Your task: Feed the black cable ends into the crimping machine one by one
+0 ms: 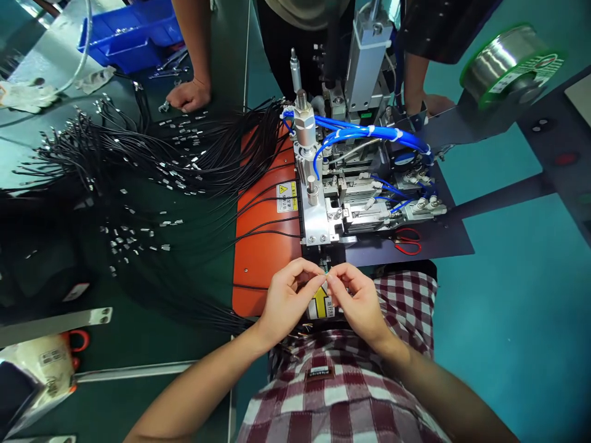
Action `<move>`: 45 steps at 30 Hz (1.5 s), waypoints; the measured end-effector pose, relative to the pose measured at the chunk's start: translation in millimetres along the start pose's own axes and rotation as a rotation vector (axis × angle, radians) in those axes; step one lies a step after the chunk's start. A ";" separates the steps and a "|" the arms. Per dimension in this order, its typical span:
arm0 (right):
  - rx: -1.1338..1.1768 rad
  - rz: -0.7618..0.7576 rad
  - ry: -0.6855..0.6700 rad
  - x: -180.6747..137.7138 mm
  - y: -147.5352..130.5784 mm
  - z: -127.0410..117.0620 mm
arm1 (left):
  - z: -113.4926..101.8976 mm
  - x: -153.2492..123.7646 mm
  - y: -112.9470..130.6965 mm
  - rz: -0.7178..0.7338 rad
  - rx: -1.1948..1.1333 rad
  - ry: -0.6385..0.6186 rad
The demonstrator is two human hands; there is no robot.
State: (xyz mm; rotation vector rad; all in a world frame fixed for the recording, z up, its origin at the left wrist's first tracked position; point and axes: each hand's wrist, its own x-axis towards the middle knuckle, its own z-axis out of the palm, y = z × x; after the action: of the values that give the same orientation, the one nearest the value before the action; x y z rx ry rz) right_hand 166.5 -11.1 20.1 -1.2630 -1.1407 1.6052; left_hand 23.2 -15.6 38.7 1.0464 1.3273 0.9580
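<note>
Both my hands meet in front of the machine, with thumbs and forefingers pinched close together. Between the fingertips shows the tiny end of a thin wire (327, 271), partly greenish and mostly hidden. My left hand (290, 298) is closed on it from the left, my right hand (359, 299) from the right. Just beyond them stands the metal machine (318, 218) with its cylinders and blue air hoses. Black cables (265, 232) run across its orange cover (268, 261) toward it. Some stripped cable ends (305, 329) lie below my left hand.
Bundles of black cables (138, 151) with metal tips spread over the dark green table (184, 277). Red-handled scissors (409, 241) lie right of the machine. A solder wire spool (503, 58) hangs at upper right. Opposite, another person's hand (190, 93) rests near a blue bin (132, 31).
</note>
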 end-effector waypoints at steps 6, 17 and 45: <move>-0.160 -0.142 -0.009 -1.2 2.8 1.3 | -3.1 0.4 -0.4 -0.116 -0.296 -0.040; -0.376 -0.226 0.058 -1.4 15.6 2.1 | 1.0 3.2 -7.9 -0.285 -0.458 -0.058; -0.185 -0.065 -0.040 11.7 2.6 -10.0 | -1.2 2.6 -12.9 -0.251 -0.375 -0.063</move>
State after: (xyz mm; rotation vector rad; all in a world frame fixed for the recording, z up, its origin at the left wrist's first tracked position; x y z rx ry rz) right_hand 173.8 1.0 13.3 -1.3014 -1.3673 1.5104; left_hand 21.6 -16.6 25.6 0.6030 1.1396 0.9297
